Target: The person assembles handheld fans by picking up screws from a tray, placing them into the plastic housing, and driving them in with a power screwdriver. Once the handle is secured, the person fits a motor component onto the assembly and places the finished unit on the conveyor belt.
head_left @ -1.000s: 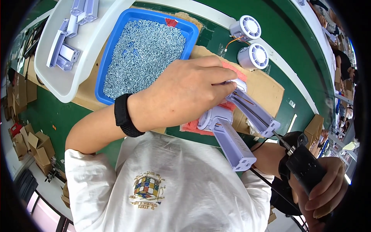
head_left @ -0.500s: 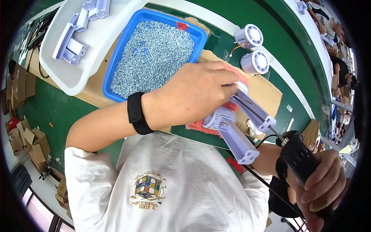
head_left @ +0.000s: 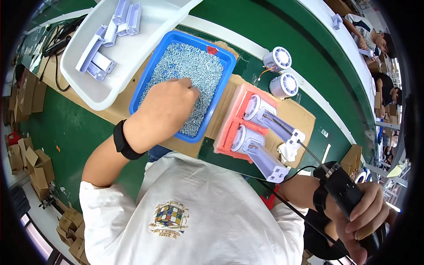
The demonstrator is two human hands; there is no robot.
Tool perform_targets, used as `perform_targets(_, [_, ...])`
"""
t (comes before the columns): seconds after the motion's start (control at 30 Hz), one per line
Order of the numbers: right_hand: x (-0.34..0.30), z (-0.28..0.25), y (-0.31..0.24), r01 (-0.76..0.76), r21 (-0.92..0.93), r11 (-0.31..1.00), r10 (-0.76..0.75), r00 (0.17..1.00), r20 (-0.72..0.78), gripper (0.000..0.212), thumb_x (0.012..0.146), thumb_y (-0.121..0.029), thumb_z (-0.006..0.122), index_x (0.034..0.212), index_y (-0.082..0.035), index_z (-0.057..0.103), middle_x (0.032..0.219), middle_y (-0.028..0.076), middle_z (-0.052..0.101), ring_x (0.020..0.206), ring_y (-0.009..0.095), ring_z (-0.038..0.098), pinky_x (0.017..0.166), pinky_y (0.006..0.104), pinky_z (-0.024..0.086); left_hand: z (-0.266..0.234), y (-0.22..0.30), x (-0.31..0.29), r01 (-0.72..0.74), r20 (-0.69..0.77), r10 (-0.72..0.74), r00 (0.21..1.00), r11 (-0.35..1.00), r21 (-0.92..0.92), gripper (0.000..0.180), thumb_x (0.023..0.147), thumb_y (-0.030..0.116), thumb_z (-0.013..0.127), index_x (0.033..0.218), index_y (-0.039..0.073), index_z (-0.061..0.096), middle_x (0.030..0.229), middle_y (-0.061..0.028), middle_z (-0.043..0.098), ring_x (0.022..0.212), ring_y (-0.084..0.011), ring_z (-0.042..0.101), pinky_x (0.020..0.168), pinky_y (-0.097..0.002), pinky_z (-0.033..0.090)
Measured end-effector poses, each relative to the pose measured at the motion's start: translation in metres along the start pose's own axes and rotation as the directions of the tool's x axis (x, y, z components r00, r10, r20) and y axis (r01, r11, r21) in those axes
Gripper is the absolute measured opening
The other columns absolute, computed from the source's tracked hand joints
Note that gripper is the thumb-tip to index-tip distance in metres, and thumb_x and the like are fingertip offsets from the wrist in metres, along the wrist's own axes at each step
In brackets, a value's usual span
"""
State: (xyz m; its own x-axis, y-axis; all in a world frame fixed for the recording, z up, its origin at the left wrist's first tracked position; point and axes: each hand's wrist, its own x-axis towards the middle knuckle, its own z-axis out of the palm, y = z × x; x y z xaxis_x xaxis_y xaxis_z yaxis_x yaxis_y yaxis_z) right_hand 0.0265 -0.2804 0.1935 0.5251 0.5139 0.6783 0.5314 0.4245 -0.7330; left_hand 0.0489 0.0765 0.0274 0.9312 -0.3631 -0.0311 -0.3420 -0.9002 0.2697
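My left hand [head_left: 160, 112] is over the blue tray [head_left: 203, 130], its curled fingertips down in a heap of small silvery screws [head_left: 201, 66]. Whatever lies between those fingertips is hidden. At the right, my right hand [head_left: 369, 216] wraps around a black electric screwdriver [head_left: 342, 187]. Its long thin shaft goes through the end of the upper pale-lavender handled housing [head_left: 278, 125] and runs along the handle's channel. A second such housing [head_left: 265, 163] lies just below it. Both round ends rest in a pink foam holder [head_left: 224, 132].
A white bin [head_left: 95, 95] with several lavender handle pieces [head_left: 127, 20] stands at the upper left. Two round fan-like units [head_left: 278, 59] sit beyond the foam, one with orange wires. Crumpled white material [head_left: 288, 151] lies by the housings. A black cable [head_left: 304, 216] trails from the screwdriver. Other people work at far right.
My left hand has left the upper housing and moved left into the screw tray. My right hand still holds the screwdriver, its shaft still in the housing. The view has shifted slightly.
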Motion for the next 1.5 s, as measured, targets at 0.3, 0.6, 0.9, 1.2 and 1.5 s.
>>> perform_targets(0.3, [-0.006,-0.009,0.003,0.022,0.007,1.0,-0.022,1.0,-0.007,0.078,0.093,-0.07,0.061,0.147,-0.015,0.047,0.089,-0.001,0.054,0.075,0.016,0.055,0.074,0.0316,0.049,0.002,-0.008,0.002,-0.072,-0.049,0.066,0.997,0.989,-0.127,0.002,0.08,0.009,0.074,0.08,0.007,0.073,0.088,-0.006,0.068,0.083,-0.0295,0.07,0.072,-0.0418,0.056])
perform_targets(0.6, [-0.008,-0.013,0.004,0.0,-0.016,1.0,0.0,1.0,-0.004,0.075,0.094,-0.069,0.06,0.147,-0.017,0.045,0.088,-0.001,0.055,0.074,0.016,0.056,0.073,0.0321,0.051,-0.01,-0.012,0.014,-0.114,-0.036,0.108,0.993,0.965,-0.237,0.002,0.079,0.006,0.074,0.08,0.005,0.072,0.083,-0.0097,0.069,0.078,-0.0312,0.07,0.07,-0.0415,0.056])
perform_targets(0.9, [-0.012,-0.012,0.019,0.274,-0.067,0.96,-0.281,0.919,-0.278,0.068,0.074,-0.039,0.093,0.115,0.001,0.057,0.069,0.003,0.07,0.055,0.013,0.069,0.057,0.0223,0.058,-0.009,0.029,0.043,-0.311,-0.211,0.232,0.949,0.597,-0.74,0.009,0.074,-0.003,0.074,0.08,0.0,0.067,0.075,-0.01,0.07,0.068,-0.0212,0.073,0.063,-0.0289,0.058])
perform_targets(1.2, [-0.009,-0.009,0.024,0.278,-0.052,0.959,-0.278,0.893,-0.353,0.062,0.075,-0.038,0.093,0.109,0.0,0.058,0.067,0.004,0.069,0.053,0.013,0.068,0.055,0.0227,0.059,0.003,0.043,0.059,-0.128,-0.052,0.174,0.983,0.455,-0.881,0.005,0.079,-0.002,0.075,0.082,-0.002,0.071,0.081,-0.0083,0.074,0.072,-0.0152,0.074,0.069,-0.0265,0.062])
perform_targets(1.5, [-0.007,-0.007,0.029,0.282,-0.012,0.959,-0.262,0.875,-0.407,0.053,0.076,-0.031,0.09,0.106,-0.001,0.057,0.066,0.004,0.068,0.05,0.013,0.067,0.053,0.024,0.06,-0.002,0.046,0.061,-0.279,-0.236,0.148,0.96,0.538,-0.796,0.006,0.083,-0.001,0.076,0.088,-0.002,0.072,0.088,-0.011,0.075,0.076,-0.0195,0.074,0.07,-0.0285,0.06])
